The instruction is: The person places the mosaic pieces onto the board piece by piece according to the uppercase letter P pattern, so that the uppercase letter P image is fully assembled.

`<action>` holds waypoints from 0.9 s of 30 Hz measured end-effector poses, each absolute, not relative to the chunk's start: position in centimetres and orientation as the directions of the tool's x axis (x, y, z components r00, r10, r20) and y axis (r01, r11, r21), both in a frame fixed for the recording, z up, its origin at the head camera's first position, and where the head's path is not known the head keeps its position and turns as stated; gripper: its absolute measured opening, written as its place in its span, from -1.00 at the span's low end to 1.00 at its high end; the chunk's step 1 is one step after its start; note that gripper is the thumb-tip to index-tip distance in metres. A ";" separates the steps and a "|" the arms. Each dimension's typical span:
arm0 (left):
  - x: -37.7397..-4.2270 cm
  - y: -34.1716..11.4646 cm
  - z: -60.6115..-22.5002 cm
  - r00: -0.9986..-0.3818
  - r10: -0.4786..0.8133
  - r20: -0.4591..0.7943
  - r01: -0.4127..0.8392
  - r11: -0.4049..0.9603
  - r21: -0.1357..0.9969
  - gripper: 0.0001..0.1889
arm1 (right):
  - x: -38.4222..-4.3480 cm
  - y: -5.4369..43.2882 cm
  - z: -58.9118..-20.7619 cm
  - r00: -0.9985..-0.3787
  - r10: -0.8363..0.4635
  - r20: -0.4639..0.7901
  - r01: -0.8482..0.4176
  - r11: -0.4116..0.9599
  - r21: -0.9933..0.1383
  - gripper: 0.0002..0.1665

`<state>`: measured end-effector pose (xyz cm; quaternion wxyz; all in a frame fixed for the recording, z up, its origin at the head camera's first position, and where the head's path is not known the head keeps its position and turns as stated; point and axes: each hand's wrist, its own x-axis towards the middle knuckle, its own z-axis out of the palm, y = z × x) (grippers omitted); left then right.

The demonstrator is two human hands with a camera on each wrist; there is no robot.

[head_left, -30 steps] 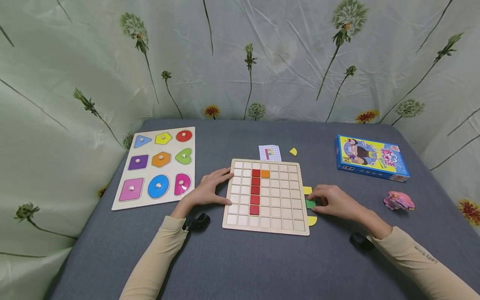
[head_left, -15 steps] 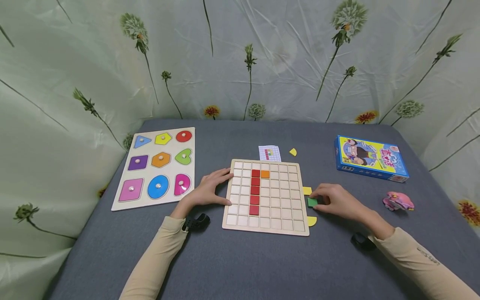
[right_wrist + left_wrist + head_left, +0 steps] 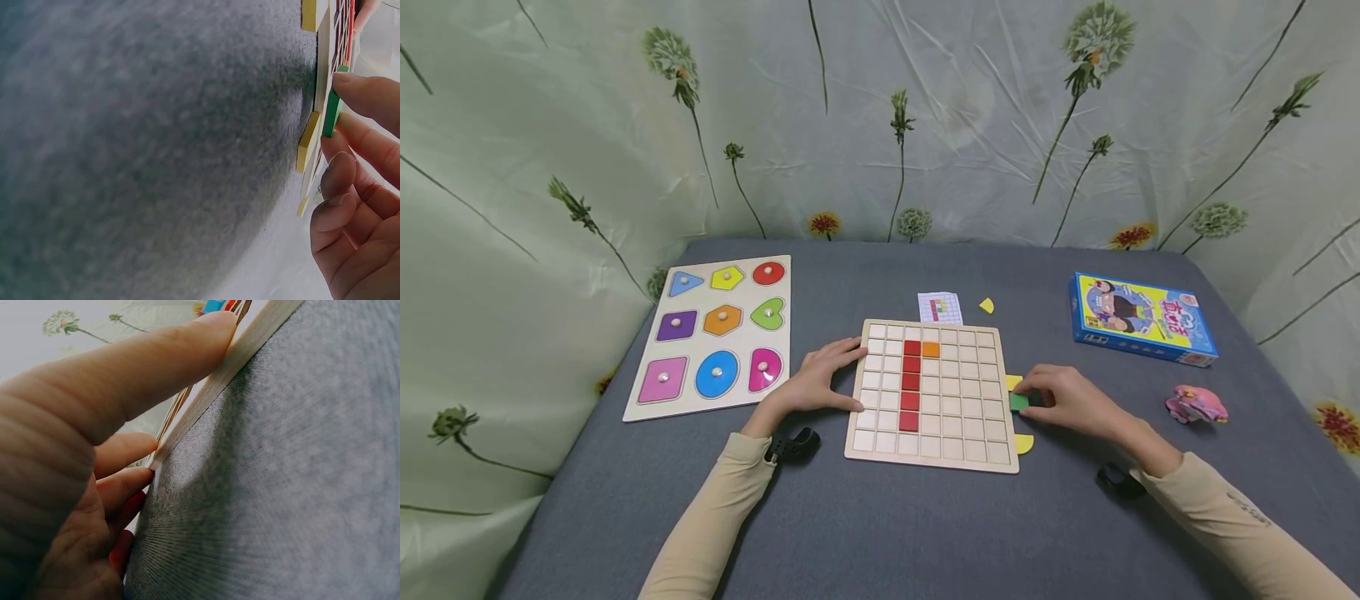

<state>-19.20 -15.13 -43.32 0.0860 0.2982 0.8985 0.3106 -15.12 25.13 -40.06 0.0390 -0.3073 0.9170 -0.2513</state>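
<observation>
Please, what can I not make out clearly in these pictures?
Small print on box: head view, too small.
Exact pattern on card: head view, too small.
Part of green tile: head view, behind right hand.
Most of board: left wrist view, behind left hand, cut off by top edge.

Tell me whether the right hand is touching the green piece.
Touching. The right wrist view shows it plainly: the right hand pinches the green piece, thumb and fingertip meeting it with no gap.
</observation>
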 end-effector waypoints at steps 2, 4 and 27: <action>-19.1 -15.1 -43.3 -0.808 0.588 0.029 0.482 0.632 0.607 -0.08 | -15.2 25.0 -40.1 -0.806 -0.586 0.083 -0.546 0.682 -0.487 -0.75; -19.1 -15.0 -43.2 -0.809 0.588 0.030 0.483 0.633 0.605 -0.08 | -15.2 24.8 -40.1 -0.805 -0.587 0.080 -0.546 0.683 -0.486 -0.74; -19.1 -15.2 -43.3 -0.810 0.585 0.023 0.480 0.641 0.598 -0.08 | -16.1 22.3 -39.3 -0.788 -0.613 0.065 -0.562 0.671 -0.483 -0.74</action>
